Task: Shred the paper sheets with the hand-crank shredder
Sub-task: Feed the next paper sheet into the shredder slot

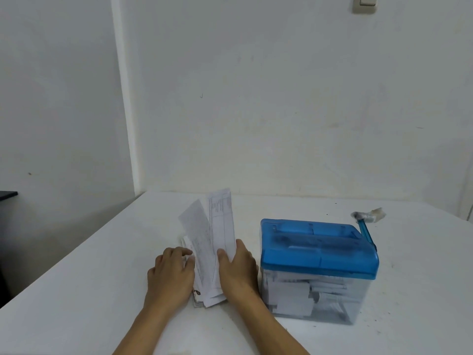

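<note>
A stack of narrow printed paper sheets (204, 290) lies on the white table between my hands. My right hand (236, 272) pinches two or three sheets (217, 226) and lifts their far ends off the stack. My left hand (171, 275) rests on the left side of the stack, fingers spread over its edge. To the right stands the hand-crank shredder (317, 249), with a blue lid, a clear bin (314, 298) holding paper shreds, and a blue crank (367, 226) with a taped handle at its far right corner.
The white table (89, 290) meets a white wall at the back, and its left edge runs diagonally from the corner. A dark piece of furniture (7, 194) shows at far left. A light switch (364, 3) is high on the wall.
</note>
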{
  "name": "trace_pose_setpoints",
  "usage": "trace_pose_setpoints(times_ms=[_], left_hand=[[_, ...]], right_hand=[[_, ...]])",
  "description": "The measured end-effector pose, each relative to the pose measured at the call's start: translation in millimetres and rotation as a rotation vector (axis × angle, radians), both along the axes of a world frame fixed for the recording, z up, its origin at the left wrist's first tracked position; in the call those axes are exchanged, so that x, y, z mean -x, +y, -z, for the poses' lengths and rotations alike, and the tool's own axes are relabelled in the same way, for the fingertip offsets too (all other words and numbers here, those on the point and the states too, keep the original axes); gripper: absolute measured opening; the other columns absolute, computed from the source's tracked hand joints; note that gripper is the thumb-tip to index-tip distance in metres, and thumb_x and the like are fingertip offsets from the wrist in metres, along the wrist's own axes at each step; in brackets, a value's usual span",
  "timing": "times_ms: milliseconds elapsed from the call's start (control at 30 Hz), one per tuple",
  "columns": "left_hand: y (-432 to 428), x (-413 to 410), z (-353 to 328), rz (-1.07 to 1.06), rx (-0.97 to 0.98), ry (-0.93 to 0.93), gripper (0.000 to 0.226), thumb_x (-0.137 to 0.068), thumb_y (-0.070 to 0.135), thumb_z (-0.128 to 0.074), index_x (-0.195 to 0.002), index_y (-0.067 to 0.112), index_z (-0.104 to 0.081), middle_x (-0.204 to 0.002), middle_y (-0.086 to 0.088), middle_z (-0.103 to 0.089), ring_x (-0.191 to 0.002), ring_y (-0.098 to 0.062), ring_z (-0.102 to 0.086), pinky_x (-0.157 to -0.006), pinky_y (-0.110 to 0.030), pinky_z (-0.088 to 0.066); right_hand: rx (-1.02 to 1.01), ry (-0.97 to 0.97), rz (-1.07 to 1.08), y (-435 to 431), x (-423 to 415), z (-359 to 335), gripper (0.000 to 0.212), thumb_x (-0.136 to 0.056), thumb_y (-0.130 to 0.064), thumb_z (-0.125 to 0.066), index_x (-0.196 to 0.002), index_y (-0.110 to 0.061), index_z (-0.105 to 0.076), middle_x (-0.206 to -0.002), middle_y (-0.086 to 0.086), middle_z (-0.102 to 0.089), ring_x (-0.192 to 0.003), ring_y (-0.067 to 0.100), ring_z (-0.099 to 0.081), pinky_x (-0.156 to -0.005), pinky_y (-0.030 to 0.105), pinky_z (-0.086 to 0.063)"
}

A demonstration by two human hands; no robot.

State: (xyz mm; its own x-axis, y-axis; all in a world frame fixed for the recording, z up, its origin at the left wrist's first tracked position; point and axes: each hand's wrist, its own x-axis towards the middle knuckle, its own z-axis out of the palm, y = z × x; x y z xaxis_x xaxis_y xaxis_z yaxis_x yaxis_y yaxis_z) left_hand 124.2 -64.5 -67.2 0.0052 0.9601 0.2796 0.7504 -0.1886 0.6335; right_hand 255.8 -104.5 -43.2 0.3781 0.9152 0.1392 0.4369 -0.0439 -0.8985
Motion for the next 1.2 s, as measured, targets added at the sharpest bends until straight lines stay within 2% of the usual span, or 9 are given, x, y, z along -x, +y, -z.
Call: trace_pose_setpoints(times_ms=[233, 300, 433, 567, 733, 833, 900, 1000, 1200], left_hand=[[-19.2, 5.3, -27.6, 0.13, -0.003, -0.607, 0.032, -0.105, 0.032, -0.046, -0.089, 0.008, -0.06, -0.087, -0.007, -0.068, -0.091, -0.028, -0.065, -0.079, -0.04, -0.049], [-27.3, 3.5, -36.0, 0.182, 0.014, -0.686, 0.027, -0.105, 0.029, -0.044, -0.103, 0.01, -0.062, -0.096, -0.004, -0.07, -0.095, -0.024, -0.067, -0.08, -0.04, -0.055], [-38.8, -2.7, -59.4, 0.214, -0.03, -0.717, 0.038, -0.107, 0.029, -0.038, -0.145, 0.03, -0.045, -0.128, 0.005, -0.061, -0.114, -0.014, -0.06, -0.088, -0.024, -0.048], [-49.2, -5.3, -91.5, 0.267, -0.06, -0.735, 0.044, -0.106, 0.031, -0.038, -0.151, 0.03, -0.039, -0.137, 0.004, -0.055, -0.121, -0.02, -0.056, -0.094, -0.034, -0.05], [-67.3, -25.0, -139.7, 0.349, -0.069, -0.852, 0.035, -0.105, 0.035, -0.042, -0.139, 0.033, -0.052, -0.126, 0.004, -0.064, -0.111, -0.02, -0.064, -0.091, -0.043, -0.056], [-74.1, -48.9, -164.3, 0.426, -0.116, -0.816, 0.025, -0.105, 0.038, -0.042, -0.123, 0.033, -0.057, -0.116, 0.004, -0.064, -0.105, -0.019, -0.063, -0.093, -0.041, -0.055], [-76.1, -65.6, -177.1, 0.451, -0.152, -0.763, 0.016, -0.106, 0.038, -0.04, -0.102, 0.035, -0.055, -0.104, 0.011, -0.06, -0.096, -0.012, -0.06, -0.084, -0.032, -0.053], [-69.3, -85.8, -186.3, 0.524, -0.123, -0.708, 0.011, -0.103, 0.036, -0.048, -0.104, 0.032, -0.058, -0.103, 0.011, -0.063, -0.097, -0.011, -0.061, -0.082, -0.028, -0.053], [-56.3, -105.5, -151.0, 0.517, -0.042, -0.158, 0.016, -0.096, 0.034, -0.064, -0.11, 0.028, -0.069, -0.097, 0.014, -0.069, -0.088, -0.004, -0.065, -0.069, -0.014, -0.048]], right_hand=[[-0.105, 0.175, -0.167, -11.6, 10.1, -25.5, 0.026, -0.103, -0.032, -0.049, -0.127, -0.029, -0.04, -0.119, -0.013, -0.055, -0.104, 0.005, -0.059, -0.072, 0.012, -0.053], [-0.117, 0.213, -0.291, -16.1, 14.7, -34.5, 0.034, -0.1, -0.025, -0.054, -0.129, -0.029, -0.037, -0.119, -0.011, -0.056, -0.1, 0.004, -0.061, -0.067, 0.013, -0.054], [-0.162, 0.221, -0.496, -21.8, 24.7, -51.0, 0.057, -0.097, -0.018, -0.056, -0.145, -0.033, -0.029, -0.13, -0.012, -0.056, -0.114, 0.011, -0.061, -0.09, 0.024, -0.057], [-0.206, 0.111, -0.512, -35.9, 24.2, -82.9, 0.07, -0.1, -0.014, -0.046, -0.156, -0.037, -0.011, -0.151, -0.012, -0.041, -0.13, 0.012, -0.049, -0.103, 0.029, -0.05], [-0.152, 0.137, -0.404, -73.8, 0.0, -130.2, 0.037, -0.1, -0.023, -0.041, -0.136, -0.028, -0.035, -0.113, -0.008, -0.06, -0.085, 0.008, -0.059, -0.059, 0.017, -0.048], [-0.213, 0.039, -0.312, -91.8, -24.2, -152.2, 0.01, -0.097, -0.026, -0.041, -0.102, -0.025, -0.05, -0.09, -0.008, -0.059, -0.073, 0.008, -0.056, -0.06, 0.024, -0.045], [-0.221, 0.002, -0.276, -93.6, -41.6, -161.4, 0.017, -0.097, -0.024, -0.041, -0.09, -0.021, -0.056, -0.084, -0.008, -0.059, -0.073, 0.007, -0.053, -0.064, 0.025, -0.042], [-0.241, -0.024, -0.212, -88.7, -75.1, -169.2, 0.022, -0.095, -0.018, -0.045, -0.096, -0.006, -0.064, -0.087, 0.004, -0.065, -0.077, 0.019, -0.056, -0.07, 0.034, -0.042], [-0.173, -0.3, -0.057, -77.6, -127.4, -145.0, 0.017, -0.099, -0.022, -0.053, -0.107, -0.02, -0.067, -0.095, -0.005, -0.068, -0.086, 0.015, -0.064, -0.074, 0.028, -0.053]])
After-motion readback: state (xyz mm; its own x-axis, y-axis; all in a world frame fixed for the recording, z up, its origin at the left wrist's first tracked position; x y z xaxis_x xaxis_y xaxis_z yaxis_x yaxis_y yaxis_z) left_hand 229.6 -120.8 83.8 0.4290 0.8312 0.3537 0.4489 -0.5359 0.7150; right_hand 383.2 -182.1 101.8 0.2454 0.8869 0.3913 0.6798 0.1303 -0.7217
